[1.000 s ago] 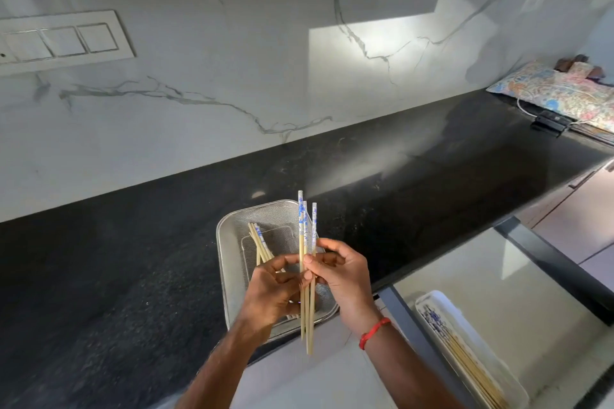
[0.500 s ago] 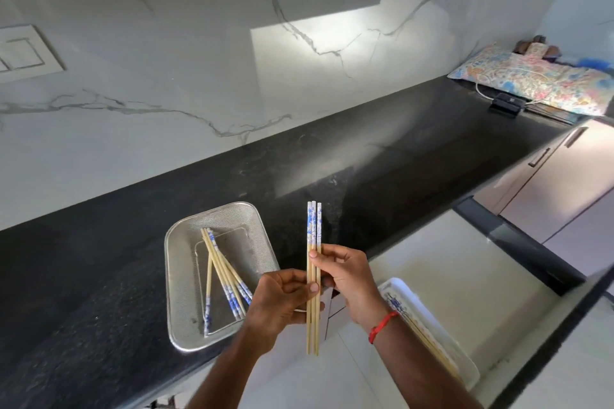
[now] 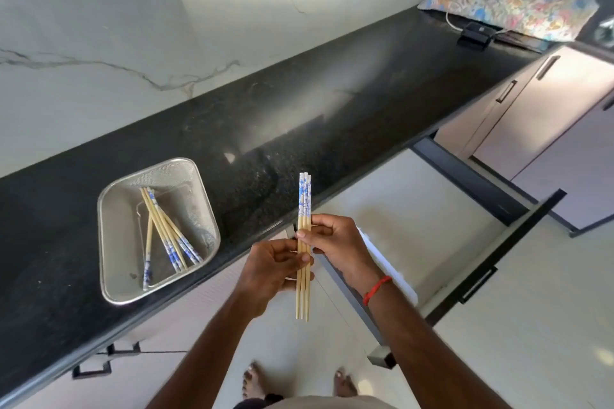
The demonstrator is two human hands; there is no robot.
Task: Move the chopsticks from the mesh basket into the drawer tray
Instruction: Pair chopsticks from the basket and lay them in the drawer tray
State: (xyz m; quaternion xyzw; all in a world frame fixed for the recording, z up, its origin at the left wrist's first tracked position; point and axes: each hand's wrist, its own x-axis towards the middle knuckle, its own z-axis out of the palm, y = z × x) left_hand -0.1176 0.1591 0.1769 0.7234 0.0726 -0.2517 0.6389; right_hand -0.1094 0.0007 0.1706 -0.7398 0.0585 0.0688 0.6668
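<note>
Three bamboo chopsticks (image 3: 305, 196) with blue-and-white tops stand upright in a tight bundle in front of me, right of the basket and beyond the counter's front edge. My left hand (image 3: 272, 267) grips their middle from the left. My right hand (image 3: 339, 246) pinches them from the right. The silver mesh basket (image 3: 114, 289) sits on the black counter (image 3: 299, 116) at the left, with several more chopsticks (image 3: 166, 232) lying in it. The white drawer tray (image 3: 392, 262) shows only as an edge behind my right wrist, inside the open drawer (image 3: 491, 269).
The open drawer's dark front panel juts out at the right, above a pale floor. A patterned cloth bundle (image 3: 518, 3) and a small black device (image 3: 473, 38) lie at the counter's far right end. A marble wall backs the counter. My bare feet (image 3: 255, 382) are below.
The view has swung right and down, so the basket now lies further left. Both hands carried the three chopsticks away from over the basket to beyond the counter edge.
</note>
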